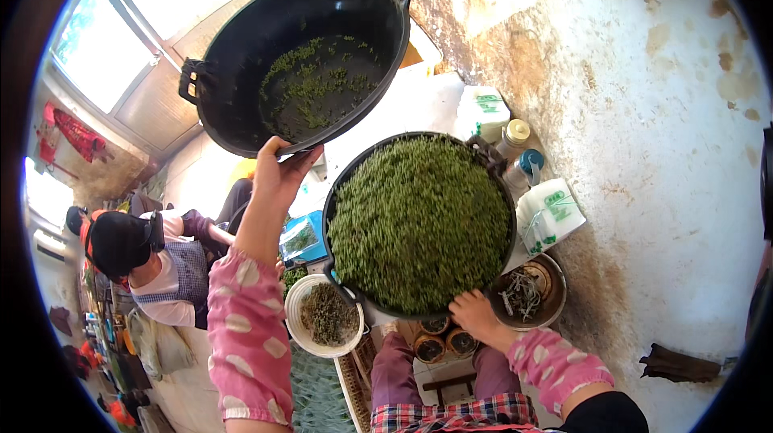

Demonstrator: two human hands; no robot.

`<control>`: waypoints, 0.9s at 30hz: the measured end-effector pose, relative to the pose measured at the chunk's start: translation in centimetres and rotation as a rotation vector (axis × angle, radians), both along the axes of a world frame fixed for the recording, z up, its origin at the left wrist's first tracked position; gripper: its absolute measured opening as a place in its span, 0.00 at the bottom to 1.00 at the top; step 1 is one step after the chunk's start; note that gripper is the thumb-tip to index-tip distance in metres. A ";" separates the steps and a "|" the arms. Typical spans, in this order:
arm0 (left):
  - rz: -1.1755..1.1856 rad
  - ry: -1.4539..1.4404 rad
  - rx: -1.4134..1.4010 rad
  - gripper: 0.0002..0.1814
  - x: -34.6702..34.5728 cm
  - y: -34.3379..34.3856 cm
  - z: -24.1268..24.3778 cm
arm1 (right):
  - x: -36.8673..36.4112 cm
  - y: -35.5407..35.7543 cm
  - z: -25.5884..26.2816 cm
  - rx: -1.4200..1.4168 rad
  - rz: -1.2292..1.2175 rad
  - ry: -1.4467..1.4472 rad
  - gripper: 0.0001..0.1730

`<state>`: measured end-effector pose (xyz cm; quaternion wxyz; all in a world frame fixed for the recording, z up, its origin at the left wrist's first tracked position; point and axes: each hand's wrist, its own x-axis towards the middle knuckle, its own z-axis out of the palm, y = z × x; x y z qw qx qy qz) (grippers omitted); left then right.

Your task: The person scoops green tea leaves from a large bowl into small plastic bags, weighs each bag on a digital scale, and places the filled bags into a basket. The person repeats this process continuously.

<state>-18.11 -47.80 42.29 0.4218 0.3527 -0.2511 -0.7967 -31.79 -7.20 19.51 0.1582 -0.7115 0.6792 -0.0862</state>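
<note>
My left hand [282,168] grips the near rim of a large black rubber tub [338,10]. This tub is tilted towards me, and small green sprigs [308,82] are scattered over its bottom. Closer to me is a second black tub [327,224], heaped with small green sprigs or buds [420,221]. My right hand [475,314] holds this tub's near rim, its fingers curled over the edge beside the heap. Both my forearms are in pink sleeves with pale dots.
A white bucket [291,312] of brownish plant bits stands at left, near a blue scale [310,233]. At right are a metal pot [558,306] with stems, lidded jars [515,136] and white plastic packages [552,212]. A person in a black cap [121,242] sits at left.
</note>
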 end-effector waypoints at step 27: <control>-0.070 -1.080 -0.693 0.22 3.9 2.7 -20.4 | -9.1 -1.6 13.0 -0.389 -0.478 -0.283 0.07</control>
